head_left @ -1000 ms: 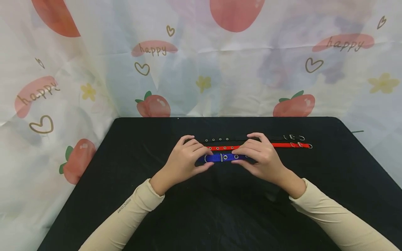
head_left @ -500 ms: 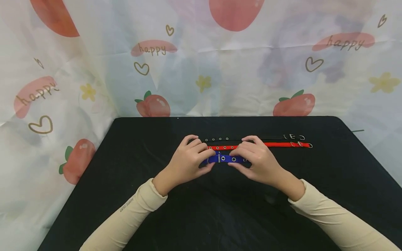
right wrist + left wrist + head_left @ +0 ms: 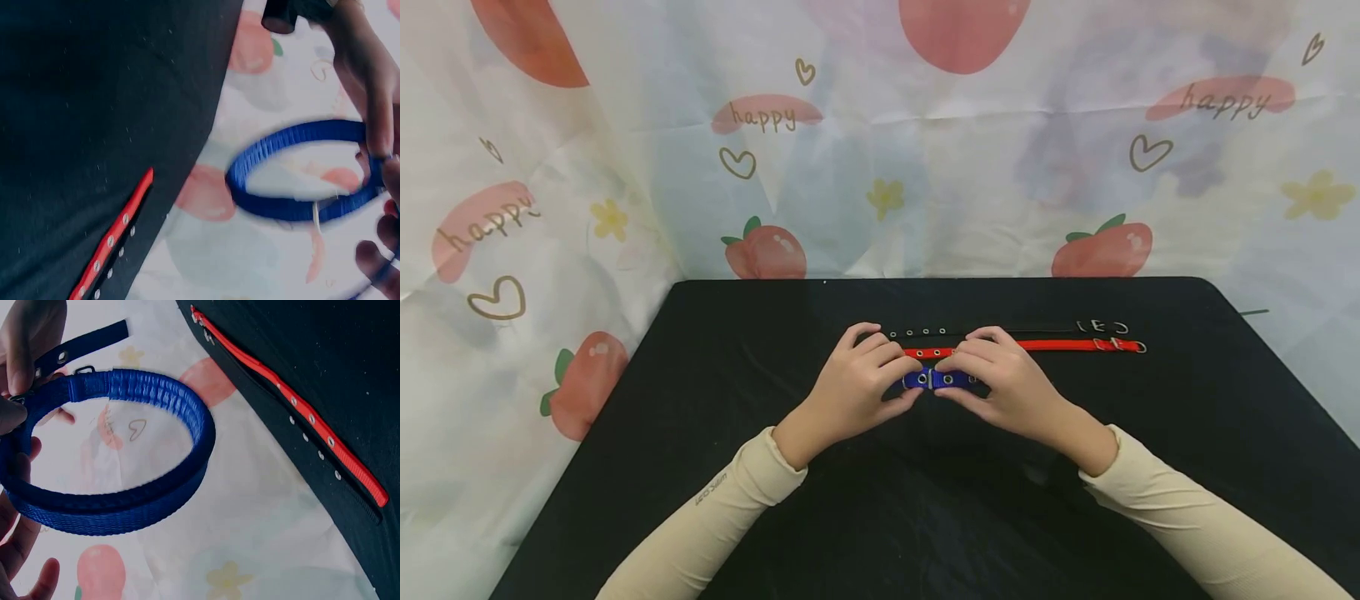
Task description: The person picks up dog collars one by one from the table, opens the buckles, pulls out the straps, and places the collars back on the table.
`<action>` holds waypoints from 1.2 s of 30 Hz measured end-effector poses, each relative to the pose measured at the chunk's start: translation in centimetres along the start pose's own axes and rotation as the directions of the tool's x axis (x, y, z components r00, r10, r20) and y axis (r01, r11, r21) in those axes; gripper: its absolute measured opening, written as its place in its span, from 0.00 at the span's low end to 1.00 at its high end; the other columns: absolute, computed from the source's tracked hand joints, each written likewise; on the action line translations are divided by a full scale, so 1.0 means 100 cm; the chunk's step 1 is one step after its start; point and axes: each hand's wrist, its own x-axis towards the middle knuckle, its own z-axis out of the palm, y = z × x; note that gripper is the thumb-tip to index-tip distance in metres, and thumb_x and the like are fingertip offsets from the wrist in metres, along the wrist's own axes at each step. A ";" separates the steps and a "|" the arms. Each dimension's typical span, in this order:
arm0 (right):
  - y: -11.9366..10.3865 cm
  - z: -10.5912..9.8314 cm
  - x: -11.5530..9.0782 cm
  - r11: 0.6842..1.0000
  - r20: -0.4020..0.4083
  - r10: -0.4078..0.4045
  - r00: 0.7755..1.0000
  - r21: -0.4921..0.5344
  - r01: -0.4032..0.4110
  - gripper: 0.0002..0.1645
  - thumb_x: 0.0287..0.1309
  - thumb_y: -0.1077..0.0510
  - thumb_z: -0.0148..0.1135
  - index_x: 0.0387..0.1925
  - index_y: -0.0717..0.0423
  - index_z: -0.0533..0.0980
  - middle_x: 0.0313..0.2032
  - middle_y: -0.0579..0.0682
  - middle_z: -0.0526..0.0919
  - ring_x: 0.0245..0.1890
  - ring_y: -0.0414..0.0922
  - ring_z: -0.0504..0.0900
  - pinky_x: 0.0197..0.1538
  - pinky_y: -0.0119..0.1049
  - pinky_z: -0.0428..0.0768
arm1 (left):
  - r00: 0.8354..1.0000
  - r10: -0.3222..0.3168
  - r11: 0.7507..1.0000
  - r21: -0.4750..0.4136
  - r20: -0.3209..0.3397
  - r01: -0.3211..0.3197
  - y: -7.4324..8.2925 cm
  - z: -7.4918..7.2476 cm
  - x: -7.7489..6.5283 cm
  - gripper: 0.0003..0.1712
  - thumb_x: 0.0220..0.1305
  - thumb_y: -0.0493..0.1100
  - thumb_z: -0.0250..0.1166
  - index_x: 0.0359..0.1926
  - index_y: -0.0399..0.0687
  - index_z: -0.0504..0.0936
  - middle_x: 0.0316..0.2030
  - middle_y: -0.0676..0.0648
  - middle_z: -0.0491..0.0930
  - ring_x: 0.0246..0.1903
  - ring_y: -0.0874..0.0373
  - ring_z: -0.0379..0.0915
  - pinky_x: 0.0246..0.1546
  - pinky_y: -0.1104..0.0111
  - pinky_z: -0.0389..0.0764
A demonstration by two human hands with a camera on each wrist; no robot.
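Observation:
A blue collar (image 3: 951,380) with metal eyelets is held up between my two hands, bent round into a loop. My left hand (image 3: 863,382) pinches it just left of its metal buckle (image 3: 931,379). On the other side, close to the buckle, my right hand (image 3: 1009,377) pinches the strap between thumb and fingers. One eyelet shows left of the buckle, others to its right. In the left wrist view the padded loop (image 3: 112,515) hangs out from the fingers, and a free strap end (image 3: 100,342) sticks out above it. Fingers partly hide the buckle there.
Behind the hands, a red collar (image 3: 1060,345) lies straight across the black table (image 3: 925,517). A thin black collar (image 3: 1037,330) with silver fittings lies parallel, farther back. A printed cloth (image 3: 970,167) hangs behind the table.
Both hands have come closer together, the right one moving left. The eyeleted strap has shifted left at the buckle, so one eyelet now sits left of it.

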 end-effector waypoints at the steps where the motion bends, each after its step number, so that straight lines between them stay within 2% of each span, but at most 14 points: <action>1: 0.001 -0.002 -0.002 1.000 0.013 0.019 1.000 0.001 -0.019 0.23 0.62 0.41 0.52 0.33 0.56 0.80 0.26 0.45 0.83 0.28 0.40 0.78 0.46 0.46 0.75 | 1.000 -0.010 1.000 0.001 0.001 0.010 0.000 -0.001 -0.001 0.10 0.50 0.49 0.71 0.32 0.52 0.84 0.27 0.55 0.83 0.33 0.60 0.76 0.55 0.59 0.72; 3: 0.004 -0.007 -0.005 0.998 0.024 0.058 0.998 0.013 -0.058 0.26 0.61 0.38 0.51 0.34 0.55 0.81 0.26 0.45 0.83 0.29 0.40 0.78 0.48 0.44 0.73 | 0.999 -0.034 0.999 0.003 0.005 0.034 -0.002 -0.003 -0.003 0.10 0.49 0.50 0.71 0.32 0.53 0.84 0.27 0.55 0.83 0.32 0.60 0.76 0.55 0.59 0.72; 7: 0.010 -0.017 -0.011 0.995 -0.007 0.091 0.996 0.047 -0.091 0.29 0.60 0.35 0.49 0.32 0.54 0.82 0.25 0.44 0.82 0.30 0.40 0.77 0.47 0.40 0.70 | 0.998 -0.065 0.998 0.002 0.012 0.065 -0.005 -0.006 -0.006 0.12 0.47 0.50 0.73 0.33 0.52 0.84 0.27 0.54 0.82 0.32 0.60 0.77 0.54 0.59 0.72; 11: 0.010 -0.018 -0.010 0.999 -0.046 0.044 0.998 0.020 -0.043 0.28 0.62 0.38 0.50 0.32 0.55 0.84 0.23 0.45 0.79 0.29 0.41 0.75 0.44 0.40 0.70 | 0.998 -0.056 0.998 -0.008 0.013 0.056 -0.005 -0.006 -0.005 0.12 0.48 0.50 0.73 0.33 0.52 0.84 0.27 0.54 0.82 0.32 0.60 0.76 0.55 0.59 0.72; 17: 0.003 -0.011 -0.006 0.997 -0.027 -0.023 0.999 -0.073 0.021 0.29 0.65 0.39 0.46 0.32 0.54 0.85 0.22 0.44 0.77 0.26 0.41 0.74 0.41 0.44 0.73 | 0.999 -0.034 0.999 -0.019 0.039 0.034 -0.001 -0.002 -0.003 0.11 0.49 0.51 0.72 0.33 0.53 0.84 0.27 0.55 0.83 0.33 0.60 0.76 0.56 0.60 0.72; 22: 0.003 -0.011 -0.006 0.994 -0.025 -0.020 0.999 -0.109 0.017 0.30 0.65 0.39 0.45 0.32 0.54 0.85 0.22 0.44 0.78 0.26 0.41 0.74 0.41 0.45 0.74 | 0.997 -0.054 0.998 -0.015 0.056 0.055 -0.003 -0.002 -0.005 0.12 0.49 0.51 0.72 0.33 0.53 0.85 0.27 0.55 0.83 0.34 0.60 0.76 0.56 0.59 0.71; 30: 0.011 -0.026 -0.007 0.993 -0.019 0.001 1.000 -0.120 -0.003 0.28 0.64 0.39 0.47 0.31 0.52 0.85 0.21 0.43 0.77 0.25 0.41 0.74 0.43 0.45 0.72 | 0.991 -0.103 0.995 -0.002 0.079 0.104 -0.013 -0.009 -0.012 0.13 0.48 0.53 0.73 0.33 0.53 0.85 0.29 0.54 0.84 0.35 0.59 0.77 0.55 0.57 0.71; 36: 0.012 -0.028 -0.007 0.993 0.008 -0.006 1.000 -0.122 0.007 0.26 0.65 0.40 0.48 0.32 0.51 0.85 0.21 0.43 0.76 0.25 0.42 0.74 0.44 0.45 0.72 | 0.995 -0.072 0.997 -0.015 0.076 0.074 -0.013 -0.010 -0.011 0.11 0.48 0.51 0.72 0.32 0.53 0.84 0.27 0.54 0.82 0.32 0.59 0.76 0.55 0.57 0.72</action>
